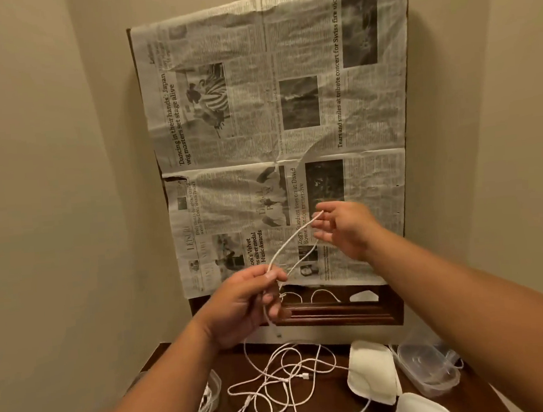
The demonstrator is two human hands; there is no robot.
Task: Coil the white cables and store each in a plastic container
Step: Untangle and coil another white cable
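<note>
A white cable (291, 241) runs taut in a long loop between my two raised hands. My left hand (245, 302) pinches its lower end between thumb and fingers, with the plug end hanging below the palm. My right hand (343, 227) holds the far bend of the loop at its fingertips, fingers loosely spread. Below, several more white cables (277, 381) lie tangled on the dark wooden table (328, 409). A clear plastic container (427, 367) sits at the right. Another clear container (210, 394), with a coiled cable inside, sits at the left, partly hidden by my left forearm.
White lids (372, 371) lie beside the right container, and another white lid (419, 410) shows at the bottom edge. A framed panel covered in newspaper (273, 124) stands against the beige wall behind the table. Walls close in on both sides.
</note>
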